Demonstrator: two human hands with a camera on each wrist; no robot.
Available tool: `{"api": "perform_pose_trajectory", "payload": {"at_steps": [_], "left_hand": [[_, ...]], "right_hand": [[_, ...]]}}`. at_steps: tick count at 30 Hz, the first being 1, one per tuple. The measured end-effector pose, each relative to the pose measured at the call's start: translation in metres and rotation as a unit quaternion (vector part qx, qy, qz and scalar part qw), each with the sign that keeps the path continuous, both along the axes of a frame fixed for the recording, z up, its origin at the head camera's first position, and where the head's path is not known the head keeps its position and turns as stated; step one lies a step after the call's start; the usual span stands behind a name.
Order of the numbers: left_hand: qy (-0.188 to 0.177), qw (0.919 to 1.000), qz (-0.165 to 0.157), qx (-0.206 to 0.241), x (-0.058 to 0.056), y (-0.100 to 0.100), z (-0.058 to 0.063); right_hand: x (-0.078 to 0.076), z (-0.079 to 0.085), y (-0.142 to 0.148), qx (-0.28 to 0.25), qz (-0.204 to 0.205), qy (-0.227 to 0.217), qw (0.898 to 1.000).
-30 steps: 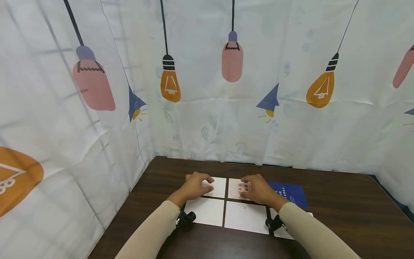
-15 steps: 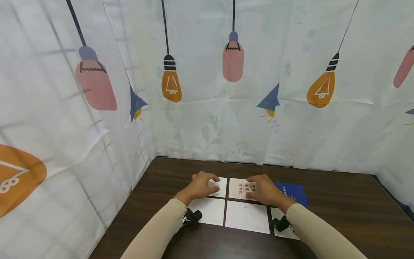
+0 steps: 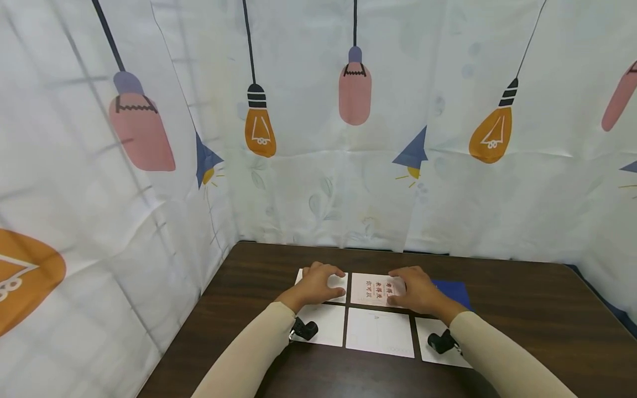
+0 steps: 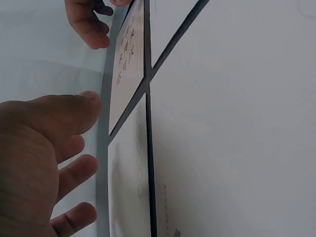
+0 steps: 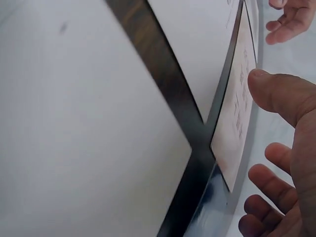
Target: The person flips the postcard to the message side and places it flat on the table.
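Observation:
Six-part rows aside, several flat cards lie in two rows. My left hand (image 3: 318, 284) hovers over the back left white card (image 3: 339, 283), thumb and fingers apart with nothing between them; the left wrist view shows a row of printed ovals on that card. My right hand (image 3: 418, 290) is at the right end of the pale pink card (image 3: 368, 289) with red lettering. Its thumb and fingers are spread and relaxed, holding nothing. It partly hides the blue card (image 3: 457, 291) behind it.
In the front row lie a left white card (image 3: 325, 320), a middle white card (image 3: 380, 331) and a right white card (image 3: 425, 331), parted by narrow gaps. The dark wooden table (image 3: 527, 309) meets a white curtain (image 3: 318, 193) printed with lamps at its back and left.
Both hands have moved a little to the right above the cards. More of the pink card's lettering shows, and the right hand now covers more of the blue card.

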State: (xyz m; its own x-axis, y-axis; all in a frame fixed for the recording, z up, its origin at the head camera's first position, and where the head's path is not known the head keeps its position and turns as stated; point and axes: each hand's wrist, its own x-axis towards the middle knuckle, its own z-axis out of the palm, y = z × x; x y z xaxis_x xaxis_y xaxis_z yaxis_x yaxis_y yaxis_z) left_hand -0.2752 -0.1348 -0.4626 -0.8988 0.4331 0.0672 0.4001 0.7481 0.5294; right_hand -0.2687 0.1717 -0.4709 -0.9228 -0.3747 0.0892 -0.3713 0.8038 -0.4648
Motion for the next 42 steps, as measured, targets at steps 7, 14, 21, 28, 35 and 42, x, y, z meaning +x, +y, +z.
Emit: {"api": "perform_pose_trajectory", "payload": {"at_steps": [7,14,21,28,35,42], "left_hand": [[-0.003,0.9998,0.009,-0.015,-0.001,0.008,0.001],[-0.002,0.9994,0.009,-0.033,-0.004,0.011,-0.002],[0.006,0.9986,0.000,-0.053,-0.008,0.017,0.002],[-0.009,0.9965,-0.004,-0.083,-0.012,0.025,0.009],[-0.016,0.9931,0.012,-0.115,-0.019,0.030,0.004],[-0.021,0.9911,0.022,-0.130,-0.021,0.034,0.005]], "right_hand": [[0.001,0.002,0.013,0.017,0.005,0.010,1.000],[-0.001,0.001,0.023,0.044,-0.003,-0.007,0.999],[-0.006,0.002,0.029,0.060,-0.001,-0.029,0.998],[-0.008,0.008,0.028,0.076,0.007,-0.045,0.996],[-0.011,0.010,0.024,0.095,0.006,-0.054,0.994],[-0.014,0.012,0.021,0.111,-0.002,-0.066,0.992]]}}
